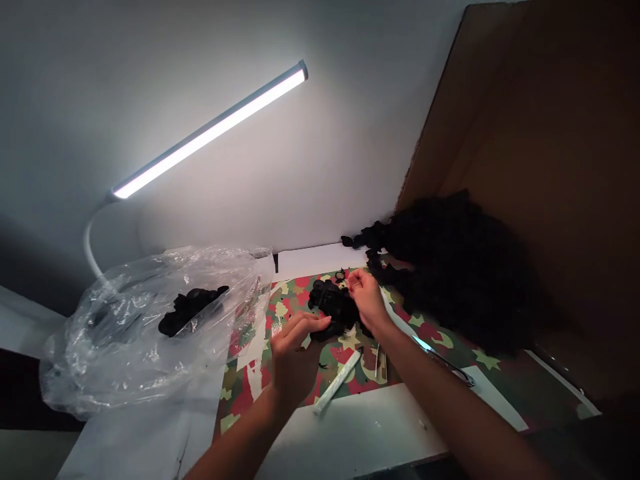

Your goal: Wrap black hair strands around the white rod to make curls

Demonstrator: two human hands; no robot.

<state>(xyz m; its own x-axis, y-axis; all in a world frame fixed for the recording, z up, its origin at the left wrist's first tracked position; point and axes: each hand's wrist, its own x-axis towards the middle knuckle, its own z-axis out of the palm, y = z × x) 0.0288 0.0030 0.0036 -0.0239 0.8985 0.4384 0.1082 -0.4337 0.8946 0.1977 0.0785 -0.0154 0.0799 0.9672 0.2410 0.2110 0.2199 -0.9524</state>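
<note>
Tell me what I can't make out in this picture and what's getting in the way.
All in the head view:
Right hand: anything between its fingertips is too small to tell.
Black pieces in the middle: partly covered by the right hand and left hand.
Lamp: its base is lost behind the crumpled plastic.
Black heap: single pieces merge in shadow.
Cardboard: cut off by the right edge.

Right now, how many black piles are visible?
3: a small pile on or in the clear plastic, a middle pile at the left hand, a large heap beside the cardboard. Some may be hidden.
</note>
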